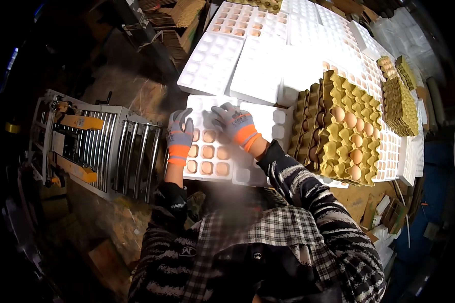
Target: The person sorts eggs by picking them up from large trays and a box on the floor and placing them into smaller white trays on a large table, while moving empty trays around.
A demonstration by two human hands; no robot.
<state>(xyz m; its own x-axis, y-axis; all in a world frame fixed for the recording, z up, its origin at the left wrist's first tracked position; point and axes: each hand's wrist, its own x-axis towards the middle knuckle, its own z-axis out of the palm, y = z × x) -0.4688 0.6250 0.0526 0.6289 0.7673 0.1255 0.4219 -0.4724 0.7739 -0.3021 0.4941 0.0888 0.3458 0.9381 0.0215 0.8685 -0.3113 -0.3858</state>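
Observation:
A white foam egg tray (209, 176) lies before me, with brown eggs (207, 151) in its nearer cells. At its left edge is my left hand (180, 130), in a grey and orange glove, fingers curved and apart with nothing visible between them. My right hand (235, 123), gloved alike, reaches over the tray's middle with fingertips pointing down. Its palm side is hidden, so I cannot tell whether it holds an egg. Against this tray's right side lies a second foam tray (256, 108), its visible cells without eggs, partly under my right forearm.
A stack of pulp egg trays (358, 147) stands at right, several eggs on top. Closed-looking foam boxes (212, 62) and egg-filled foam trays (231, 21) cover the far side. A roller conveyor (136, 159) is at left. Another pulp-tray stack (401, 110) stands further right.

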